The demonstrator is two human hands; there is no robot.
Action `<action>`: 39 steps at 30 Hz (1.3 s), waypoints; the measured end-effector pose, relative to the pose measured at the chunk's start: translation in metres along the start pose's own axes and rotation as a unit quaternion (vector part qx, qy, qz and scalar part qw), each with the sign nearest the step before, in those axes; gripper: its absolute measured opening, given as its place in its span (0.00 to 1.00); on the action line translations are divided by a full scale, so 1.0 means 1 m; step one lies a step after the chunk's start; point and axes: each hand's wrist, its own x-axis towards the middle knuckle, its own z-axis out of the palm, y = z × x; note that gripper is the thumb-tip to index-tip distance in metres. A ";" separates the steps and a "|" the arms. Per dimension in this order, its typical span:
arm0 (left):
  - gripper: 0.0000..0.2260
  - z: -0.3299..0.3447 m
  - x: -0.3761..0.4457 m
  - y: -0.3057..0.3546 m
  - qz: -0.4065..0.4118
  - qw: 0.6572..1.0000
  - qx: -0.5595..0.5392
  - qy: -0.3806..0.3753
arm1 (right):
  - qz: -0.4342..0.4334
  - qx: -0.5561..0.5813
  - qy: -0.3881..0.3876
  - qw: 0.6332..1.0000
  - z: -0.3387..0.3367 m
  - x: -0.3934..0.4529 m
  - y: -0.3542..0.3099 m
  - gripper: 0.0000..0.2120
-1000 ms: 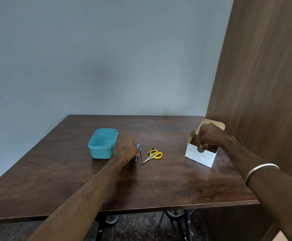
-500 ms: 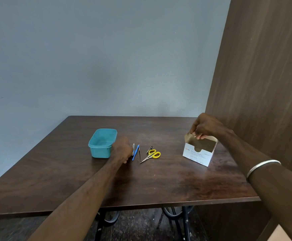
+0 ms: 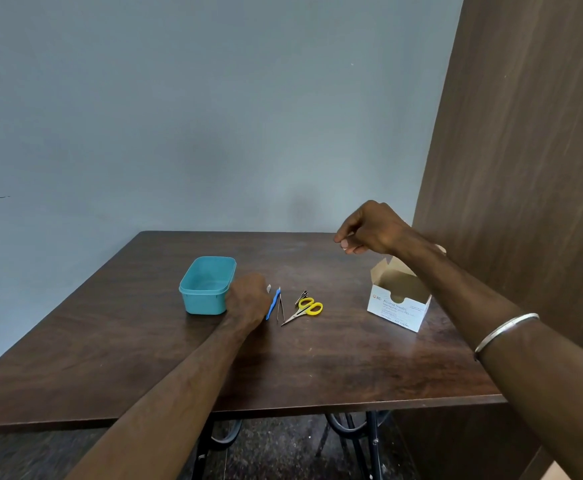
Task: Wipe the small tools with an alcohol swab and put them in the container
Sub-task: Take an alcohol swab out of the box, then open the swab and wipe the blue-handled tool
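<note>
A teal container (image 3: 207, 284) stands open on the brown table (image 3: 318, 368). My left hand (image 3: 248, 301) rests on the table just right of it, fingers curled, and the tip of a small metal tool (image 3: 268, 288) pokes out beside it. To its right lie a blue-handled tool (image 3: 272, 304), tweezers (image 3: 280, 306), nail clippers (image 3: 301, 296) and yellow scissors (image 3: 306, 308). My right hand (image 3: 369, 230) is raised above the table, left of the open alcohol swab box (image 3: 399, 304). Its fingertips pinch a small pale swab packet (image 3: 345, 242), mostly hidden.
A wooden panel (image 3: 525, 168) rises right behind the swab box on the right. A grey wall (image 3: 214, 133) stands along the table's far edge. Black metal legs (image 3: 373, 441) show under the near edge. A metal bangle (image 3: 505, 330) sits on my right forearm.
My right hand has come out of the swab box and moved up and left. My left hand has shifted slightly left off the blue tool, leaving a metal tip showing beside it.
</note>
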 end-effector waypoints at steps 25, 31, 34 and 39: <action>0.08 -0.030 0.029 0.026 0.092 0.955 -0.249 0.131 | -0.107 0.131 -0.052 0.984 0.098 0.047 0.028 0.12; 0.12 -0.014 0.041 0.025 0.022 0.888 -0.448 0.103 | -0.099 0.201 -0.077 0.972 0.111 0.053 0.037 0.11; 0.08 -0.002 0.047 0.026 -0.032 0.840 -0.537 0.077 | -0.064 0.272 -0.058 0.958 0.119 0.055 0.043 0.06; 0.08 0.020 0.040 0.027 -0.047 0.824 -0.561 0.061 | 0.009 0.345 0.009 0.939 0.137 0.057 0.050 0.04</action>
